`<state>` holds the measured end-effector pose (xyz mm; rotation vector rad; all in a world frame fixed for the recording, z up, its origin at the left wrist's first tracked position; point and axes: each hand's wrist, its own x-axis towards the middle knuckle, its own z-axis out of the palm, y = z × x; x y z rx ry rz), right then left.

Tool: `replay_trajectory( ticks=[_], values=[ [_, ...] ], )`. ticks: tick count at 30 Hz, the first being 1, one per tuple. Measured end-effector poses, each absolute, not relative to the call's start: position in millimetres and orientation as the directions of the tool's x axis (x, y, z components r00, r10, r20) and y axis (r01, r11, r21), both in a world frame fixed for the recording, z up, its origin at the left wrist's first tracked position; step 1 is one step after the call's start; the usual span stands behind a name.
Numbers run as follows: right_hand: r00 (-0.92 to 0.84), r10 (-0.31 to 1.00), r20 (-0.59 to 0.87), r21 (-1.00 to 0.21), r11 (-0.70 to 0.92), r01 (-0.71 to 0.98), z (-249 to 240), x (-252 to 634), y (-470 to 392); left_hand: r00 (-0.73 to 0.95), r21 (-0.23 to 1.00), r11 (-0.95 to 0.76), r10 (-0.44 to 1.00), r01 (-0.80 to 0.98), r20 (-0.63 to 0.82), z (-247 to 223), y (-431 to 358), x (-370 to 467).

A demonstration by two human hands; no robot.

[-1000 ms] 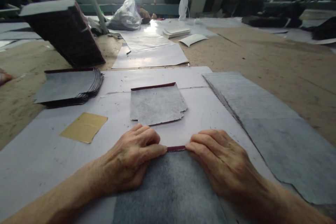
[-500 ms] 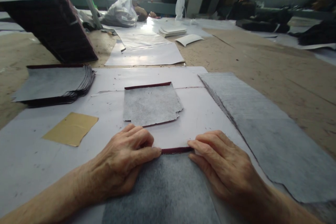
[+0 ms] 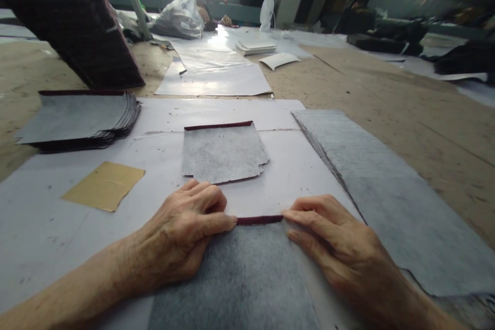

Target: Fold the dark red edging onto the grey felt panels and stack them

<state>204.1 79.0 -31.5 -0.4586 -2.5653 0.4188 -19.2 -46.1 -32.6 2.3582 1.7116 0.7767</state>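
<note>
The grey sheet (image 3: 235, 278) extends from its maroon fold (image 3: 259, 220) toward the wearer. At the fold's left end, the left hand (image 3: 185, 232) rests its thumb, other fingers curled; whether they pinch, I cannot tell. At its right end, the right hand (image 3: 340, 245) touches with a fingertip, thumb parted, ungrasping.
</note>
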Motion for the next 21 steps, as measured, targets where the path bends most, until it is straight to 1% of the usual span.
replay_trajectory(
  ticks=[1,3,5,8,10,13,15,16,17,18,20,21],
  values=[
    [-0.814,0.413,0.409,-0.388,0.886,0.255,-31,205,79,0.227,0.387,-0.349,0.917,0.853,0.328,-33,-46,-19],
    [-0.811,0.416,0.412,-0.373,0.889,0.266,-30,206,80,0.229,0.384,-0.352,0.916,0.854,0.329,-33,-46,-19],
    [-0.823,0.358,0.440,-0.326,0.918,0.225,-31,208,80,0.230,0.383,-0.356,0.913,0.852,0.337,-33,-46,-20],
    [-0.850,0.213,0.481,-0.207,0.970,0.126,-33,209,79,0.237,0.387,-0.371,0.906,0.844,0.351,-34,-46,-20],
    [-0.874,0.141,0.466,-0.101,0.989,0.106,-33,209,77,0.238,0.391,-0.371,0.907,0.842,0.348,-34,-45,-21],
    [-0.914,0.089,0.397,0.028,0.994,0.109,-30,210,77,0.237,0.381,-0.363,0.910,0.850,0.340,-33,-45,-21],
    [-0.927,0.068,0.368,0.074,0.992,0.103,-26,211,79,0.240,0.376,-0.370,0.906,0.850,0.350,-33,-45,-21],
    [-0.927,0.069,0.369,0.071,0.992,0.102,-24,211,81,0.242,0.378,-0.375,0.903,0.846,0.355,-33,-45,-21],
    [-0.923,0.089,0.374,0.036,0.993,0.111,-22,212,84,0.241,0.384,-0.378,0.902,0.843,0.359,-34,-45,-21],
    [-0.916,0.137,0.378,-0.037,0.990,0.133,-20,212,88,0.242,0.390,-0.382,0.900,0.838,0.363,-34,-45,-22],
    [-0.872,0.294,0.392,-0.231,0.949,0.217,-14,211,93,0.243,0.401,-0.388,0.898,0.830,0.366,-35,-44,-22],
    [-0.836,0.372,0.403,-0.305,0.916,0.261,-12,209,95,0.244,0.404,-0.390,0.898,0.828,0.367,-35,-44,-22]
  ],
)
